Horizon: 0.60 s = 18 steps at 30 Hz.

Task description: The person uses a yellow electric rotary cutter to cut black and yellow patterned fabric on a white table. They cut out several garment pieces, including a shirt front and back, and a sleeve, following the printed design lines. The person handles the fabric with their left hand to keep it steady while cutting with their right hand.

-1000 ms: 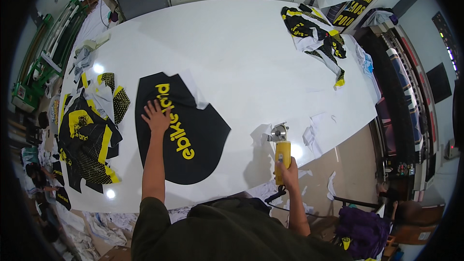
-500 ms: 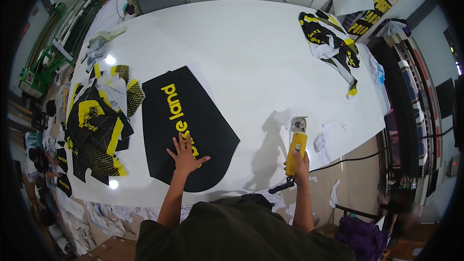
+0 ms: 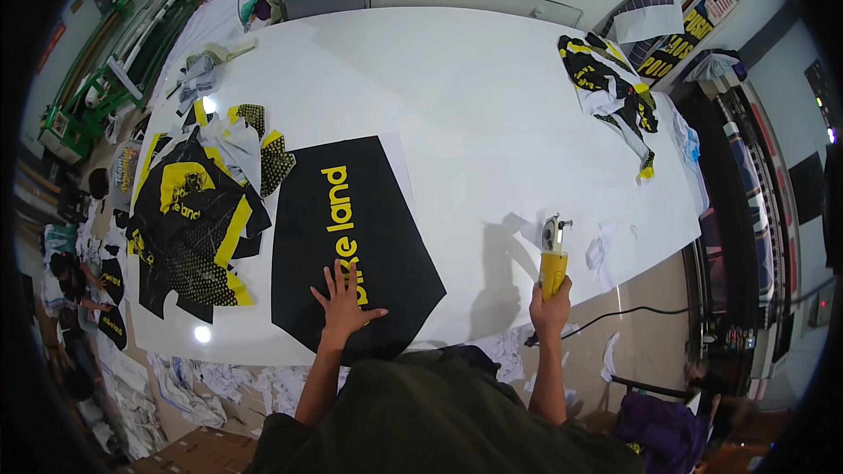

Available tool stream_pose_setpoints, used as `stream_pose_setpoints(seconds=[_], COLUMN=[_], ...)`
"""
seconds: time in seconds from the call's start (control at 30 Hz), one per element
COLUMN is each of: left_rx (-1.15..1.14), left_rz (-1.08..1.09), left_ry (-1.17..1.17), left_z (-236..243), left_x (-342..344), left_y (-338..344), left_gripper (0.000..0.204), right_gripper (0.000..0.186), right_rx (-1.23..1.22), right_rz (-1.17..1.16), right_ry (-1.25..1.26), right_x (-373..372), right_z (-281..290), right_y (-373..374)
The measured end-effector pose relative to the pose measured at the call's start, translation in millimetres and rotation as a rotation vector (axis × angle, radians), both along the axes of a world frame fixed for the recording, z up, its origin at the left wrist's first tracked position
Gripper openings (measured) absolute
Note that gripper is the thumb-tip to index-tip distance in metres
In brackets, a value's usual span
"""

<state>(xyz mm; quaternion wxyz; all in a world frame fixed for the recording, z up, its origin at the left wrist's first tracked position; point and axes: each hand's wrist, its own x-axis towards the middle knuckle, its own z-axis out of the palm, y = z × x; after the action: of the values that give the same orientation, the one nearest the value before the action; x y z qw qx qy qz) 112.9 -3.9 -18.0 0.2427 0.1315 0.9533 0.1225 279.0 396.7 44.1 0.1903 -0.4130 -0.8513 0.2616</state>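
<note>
My left hand (image 3: 347,303) lies flat with spread fingers on a black fabric panel (image 3: 303,237) that bears yellow lettering. The panel rests on the white tabletop (image 3: 439,96), and pale material shows along its upper right edge. In my right hand (image 3: 551,309) is a yellow handheld electric fabric cutter (image 3: 554,274), gripped round its body. Its metal cutting head points away from me, raised above the table to the right of the panel. A dark cord trails from behind it to the right.
Left of the panel lies a heap of black, yellow and white fabric pieces (image 3: 198,211). A similar pile (image 3: 610,88) sits at the far right. White scraps (image 3: 600,250) lie near the right edge. Machines stand at both sides; people work at far left.
The black panel has turned and shifted slightly right under my left hand. My right hand has turned the cutter, so its head now shows side-on. The whole view has shifted a little.
</note>
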Motion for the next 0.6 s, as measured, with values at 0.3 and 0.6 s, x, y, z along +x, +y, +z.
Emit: stream_pose_setpoints(seconds=[0.3, 0.6], left_rx=[0.034, 0.019], left_rz=[-0.009, -0.006], left_ry=[0.028, 0.031], left_z=[-7.7, -8.2], left_x=[5.6, 7.1], left_y=[-10.6, -8.8], left_gripper=[0.146, 0.145], right_gripper=[0.063, 0.055], right_rx=[0.178, -0.366], right_rz=[-0.011, 0.061], right_ry=[0.322, 0.311], right_x=[3.7, -6.5], right_z=[-20.3, -9.1], right_y=[-32.1, -34.7])
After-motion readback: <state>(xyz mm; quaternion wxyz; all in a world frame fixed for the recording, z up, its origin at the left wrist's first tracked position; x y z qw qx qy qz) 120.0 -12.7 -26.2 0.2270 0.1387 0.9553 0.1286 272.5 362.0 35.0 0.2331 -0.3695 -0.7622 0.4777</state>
